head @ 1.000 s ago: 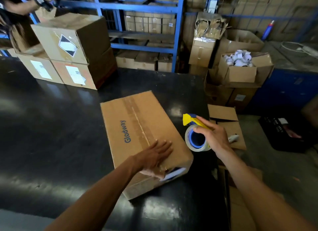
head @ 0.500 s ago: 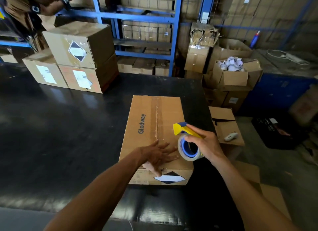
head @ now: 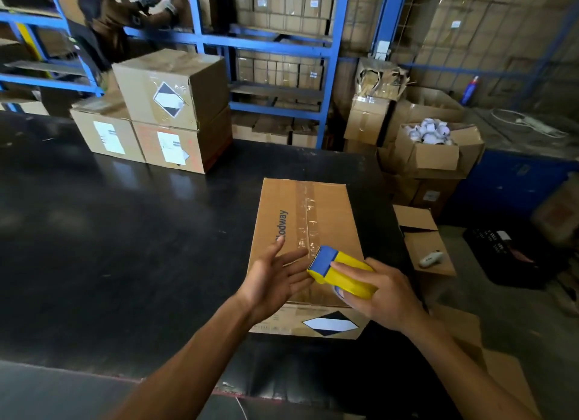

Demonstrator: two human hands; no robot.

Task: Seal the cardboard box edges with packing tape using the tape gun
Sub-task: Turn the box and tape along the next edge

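In the head view, the cardboard box is seen lying flat on the black table, close to the table's near right edge, with its long axis running away from the viewer. A strip of clear tape is already laid along the centre seam of the box top. A diamond label is shown on the near side face of the box.

The tape gun is held above the near end of the box, its blue head pointed at the seam and its yellow body wrapped by the right hand, whose fingers are curled around it, the thumb laid along the top. The left hand is held just left of the tape gun's head, fingers spread and extended, the fingertips close to the blue head; whether the loose tape end is touched cannot be told.

Beyond the box, stacked boxes are set at the far side of the table, and blue shelving stands behind them.

The step in hand is judged to be the readying of the gun for an edge pass, the centre seam being done. The next move likely calls for the tape end to be freed, the head pressed onto a box edge, and the box steadied by the left hand while the gun is drawn along.
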